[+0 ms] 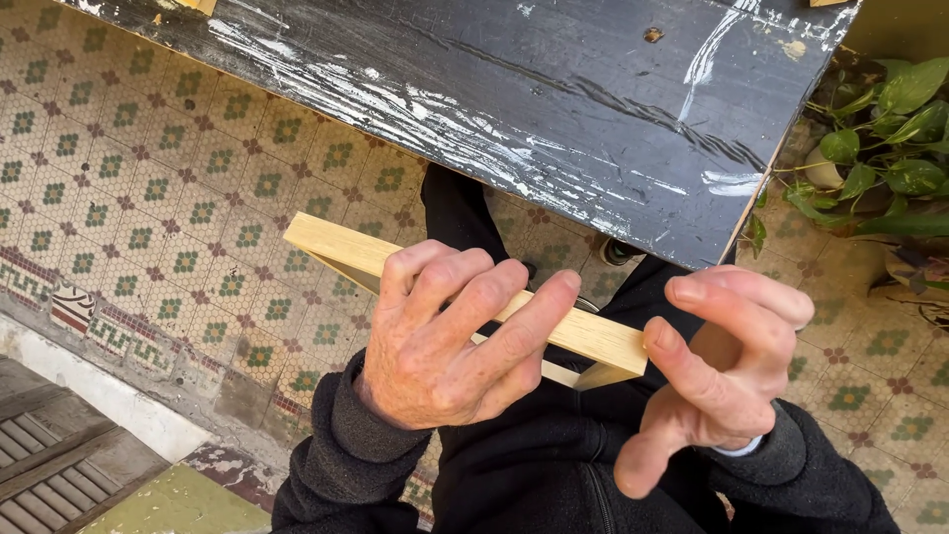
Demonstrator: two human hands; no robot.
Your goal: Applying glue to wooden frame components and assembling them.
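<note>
A pale wooden frame (341,249) made of square-section strips is held over my lap. My left hand (450,336) wraps over its top strip near the middle, fingers curled across it. My right hand (717,371) is at the frame's right corner (621,348), thumb pressed against the end of the strip, other fingers bent and apart. A second strip of the frame shows below, behind my left fingers.
A black worktop (514,89) smeared with white paint lies just beyond my hands. Patterned floor tiles (148,198) spread to the left. A leafy green plant (880,148) stands at the right. A slatted wooden panel (49,465) lies at the lower left.
</note>
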